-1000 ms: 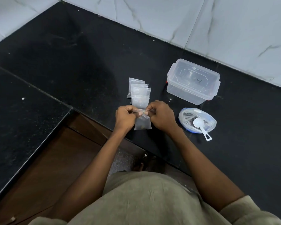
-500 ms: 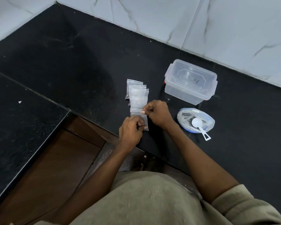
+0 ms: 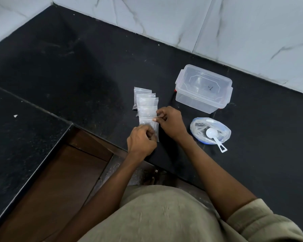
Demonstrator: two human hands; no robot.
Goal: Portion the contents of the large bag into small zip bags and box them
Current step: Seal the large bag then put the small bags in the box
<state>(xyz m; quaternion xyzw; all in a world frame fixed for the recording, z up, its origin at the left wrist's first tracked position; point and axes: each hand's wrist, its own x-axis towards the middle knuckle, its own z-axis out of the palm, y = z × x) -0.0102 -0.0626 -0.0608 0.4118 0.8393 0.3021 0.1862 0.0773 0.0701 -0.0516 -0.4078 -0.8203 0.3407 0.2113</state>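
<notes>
A small clear zip bag (image 3: 150,122) lies at the near end of an overlapping row of small zip bags (image 3: 144,101) on the black counter. My right hand (image 3: 170,124) pinches its top right edge. My left hand (image 3: 141,141) grips its lower end and hides most of it. To the right sits the large bag (image 3: 217,132), crumpled, with a blue rim, and a white scoop (image 3: 214,137) rests on top of it. Behind that stands a clear plastic box (image 3: 204,88) with its lid on.
The black counter (image 3: 77,67) meets a white marble wall (image 3: 234,28) at the back. A second counter section (image 3: 16,137) juts toward me on the left, with a brown cabinet front (image 3: 59,180) below. The counter's front edge runs just under my hands.
My left hand slid from the bag's top edge down to its lower end. The bag now lies lower on the counter against the row. My right hand stays at the top edge.
</notes>
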